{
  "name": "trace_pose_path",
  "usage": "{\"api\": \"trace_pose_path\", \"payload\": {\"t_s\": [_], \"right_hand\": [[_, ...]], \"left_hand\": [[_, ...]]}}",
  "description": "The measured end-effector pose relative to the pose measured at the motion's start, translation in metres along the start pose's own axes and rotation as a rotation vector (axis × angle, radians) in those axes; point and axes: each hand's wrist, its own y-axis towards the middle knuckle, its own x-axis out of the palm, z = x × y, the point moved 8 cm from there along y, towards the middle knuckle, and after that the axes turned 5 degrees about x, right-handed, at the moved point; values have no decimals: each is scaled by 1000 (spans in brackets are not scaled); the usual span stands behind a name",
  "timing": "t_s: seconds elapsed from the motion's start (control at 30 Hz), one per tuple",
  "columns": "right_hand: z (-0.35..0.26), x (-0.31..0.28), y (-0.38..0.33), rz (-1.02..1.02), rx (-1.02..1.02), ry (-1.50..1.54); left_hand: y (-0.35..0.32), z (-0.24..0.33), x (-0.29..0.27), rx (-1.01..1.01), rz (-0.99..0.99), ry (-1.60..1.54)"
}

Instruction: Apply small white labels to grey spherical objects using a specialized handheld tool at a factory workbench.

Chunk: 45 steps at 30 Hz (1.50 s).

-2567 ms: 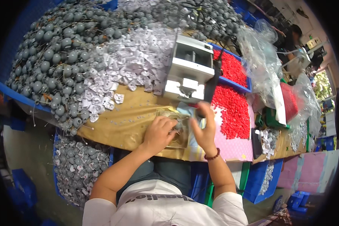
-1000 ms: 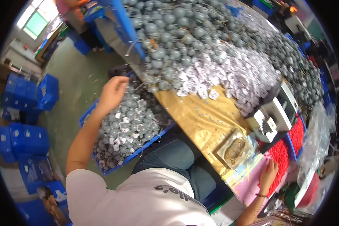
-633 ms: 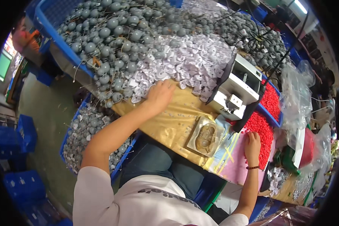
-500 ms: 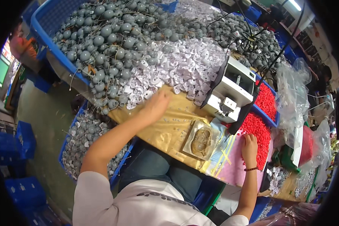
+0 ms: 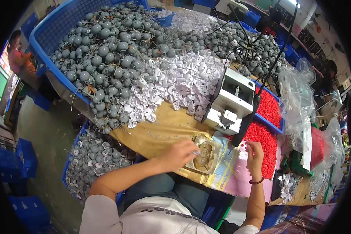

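Observation:
My left hand rests on the tan work surface, fingertips touching the left edge of a small metal fixture block. Whether it holds a part I cannot tell. My right hand, with a dark bead bracelet at the wrist, hovers at the edge of a heap of small red plastic pieces, fingers pinched together; anything between them is too small to see. Behind the fixture stands a white box-shaped machine with a black cable.
A big heap of grey round parts with wires fills the blue bin behind. White plastic parts lie in a pile. A lower blue crate holds assembled grey-and-white pieces. Clear plastic bags sit right. Another person is far left.
My left hand came from the lower crate, passed the white parts pile, and now lies at the fixture. My right hand stayed at the red pieces.

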Motion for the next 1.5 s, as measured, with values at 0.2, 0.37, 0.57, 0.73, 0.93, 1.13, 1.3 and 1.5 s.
{"api": "trace_pose_path", "payload": {"t_s": [0.2,0.37,0.57,0.73,0.93,1.13,1.3,1.5], "right_hand": [[-75,42,-11,-148,-88,235],[-125,78,-19,-147,-398,172],[-130,89,-29,-81,-577,112],[-127,93,-28,-89,-584,111],[-132,97,-27,-184,-581,-36],[-131,97,-29,-191,-438,-45],[-123,102,-31,-162,-427,26],[-95,84,-30,-122,-242,236]], "left_hand": [[19,0,55,121,-120,112],[23,-10,53,30,-107,108],[32,-7,55,61,-320,210],[40,-13,54,7,-298,182],[104,-67,-48,-272,-202,-130],[204,-141,-215,-156,350,914],[226,-217,-245,-596,71,1081],[247,-105,-269,-60,428,351]]}}
